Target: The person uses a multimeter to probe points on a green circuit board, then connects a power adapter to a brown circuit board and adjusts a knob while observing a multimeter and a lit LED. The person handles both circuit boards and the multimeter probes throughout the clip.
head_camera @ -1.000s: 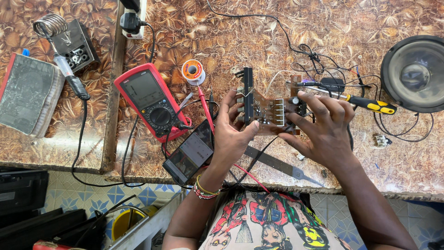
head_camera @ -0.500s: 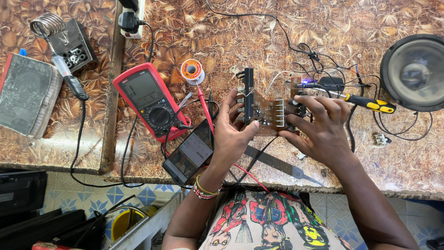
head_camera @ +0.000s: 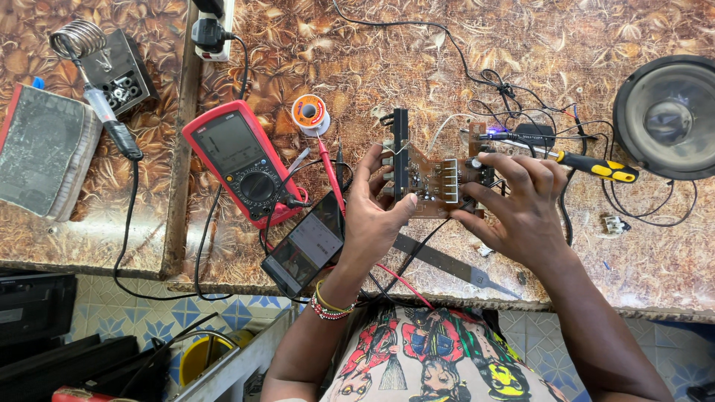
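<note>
hands: left hand (head_camera: 372,216), right hand (head_camera: 521,205) | grip brown circuit board (head_camera: 436,182)

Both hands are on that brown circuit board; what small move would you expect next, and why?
Probably tilting the circuit board a little for a closer look. The left hand and right hand hold it by opposite ends above the table, while the red multimeter and yellow-handled screwdriver lie untouched.
</note>
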